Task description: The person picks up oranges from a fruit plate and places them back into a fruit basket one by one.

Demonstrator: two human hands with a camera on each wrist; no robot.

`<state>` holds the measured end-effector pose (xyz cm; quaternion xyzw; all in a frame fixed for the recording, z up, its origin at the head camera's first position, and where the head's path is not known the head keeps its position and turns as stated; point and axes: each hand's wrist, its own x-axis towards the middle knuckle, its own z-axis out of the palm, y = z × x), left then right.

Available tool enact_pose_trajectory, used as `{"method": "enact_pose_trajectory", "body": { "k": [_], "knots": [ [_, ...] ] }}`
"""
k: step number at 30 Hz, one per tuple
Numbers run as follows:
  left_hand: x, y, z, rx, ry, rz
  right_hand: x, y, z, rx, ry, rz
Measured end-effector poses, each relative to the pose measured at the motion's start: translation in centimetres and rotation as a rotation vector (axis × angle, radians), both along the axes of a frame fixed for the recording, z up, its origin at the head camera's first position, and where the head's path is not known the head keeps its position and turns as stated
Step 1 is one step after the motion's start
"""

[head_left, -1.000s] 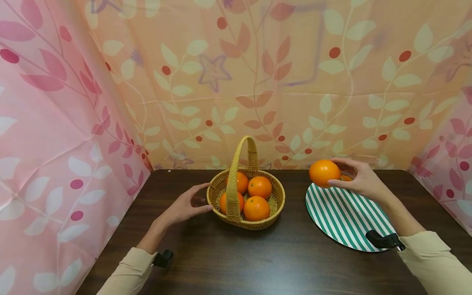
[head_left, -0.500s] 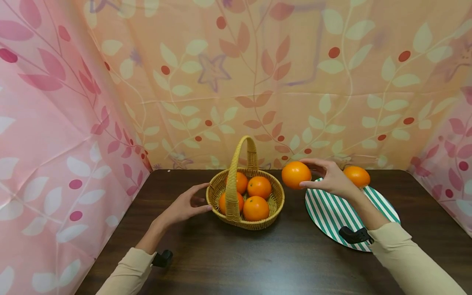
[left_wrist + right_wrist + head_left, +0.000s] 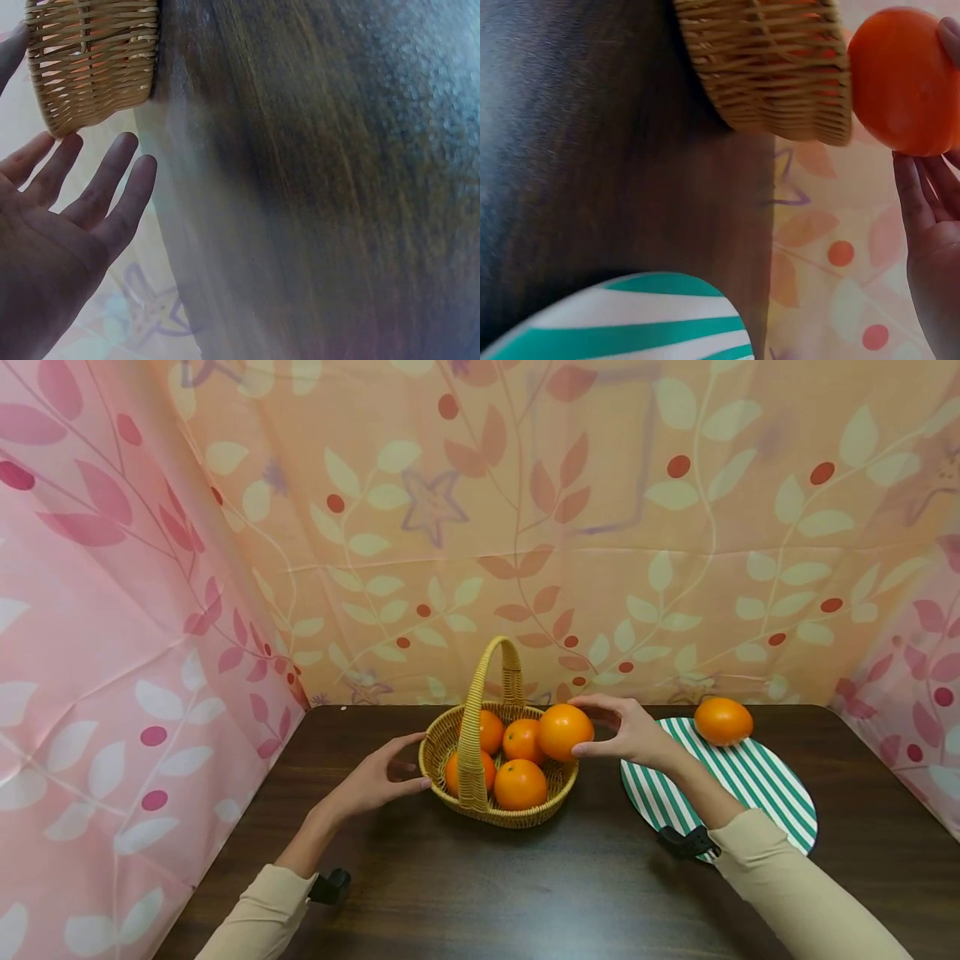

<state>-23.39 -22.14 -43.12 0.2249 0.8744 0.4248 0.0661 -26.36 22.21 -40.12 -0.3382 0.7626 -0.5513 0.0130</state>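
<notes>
In the head view a wicker basket (image 3: 558, 793) with a tall handle stands mid-table, with several oranges (image 3: 521, 785) inside. My right hand (image 3: 633, 735) pinches another orange (image 3: 566, 732) between thumb and fingers, above the basket's right rim. The right wrist view has this held orange (image 3: 904, 82) at the rim of the basket (image 3: 772, 82); whether they touch I cannot tell. At the basket's left side is my left hand (image 3: 375, 774), its thumb and fingertips at the rim. Its fingers look loosely extended in the left wrist view, close by the woven wall (image 3: 97, 67).
A round green-and-white striped mat (image 3: 772, 793) lies to the right, partly under my right forearm. One more orange (image 3: 723, 722) sits at its far edge. The dark wooden table (image 3: 480, 893) ends at a patterned cloth (image 3: 465, 568) behind.
My right hand has carried the orange leftward from over the striped mat to the basket's right rim. The orange left on the mat has come into full view. The left hand stays put.
</notes>
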Motion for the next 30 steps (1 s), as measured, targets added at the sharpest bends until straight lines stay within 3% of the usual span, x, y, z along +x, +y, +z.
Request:
{"method": "enact_pose_trajectory", "body": {
  "k": [14,23,30],
  "knots": [
    [0.0,0.0,0.2,-0.004,-0.018,0.004,0.6,-1.2,-0.8,0.017,-0.019,0.035],
    [0.0,0.0,0.1,-0.006,0.005,-0.005,0.5,-0.3,-0.7,0.001,-0.018,0.050],
    [0.1,0.1,0.2,-0.011,-0.003,0.002,1.2,2.9,-0.4,-0.016,0.012,-0.049]
  ]
}}
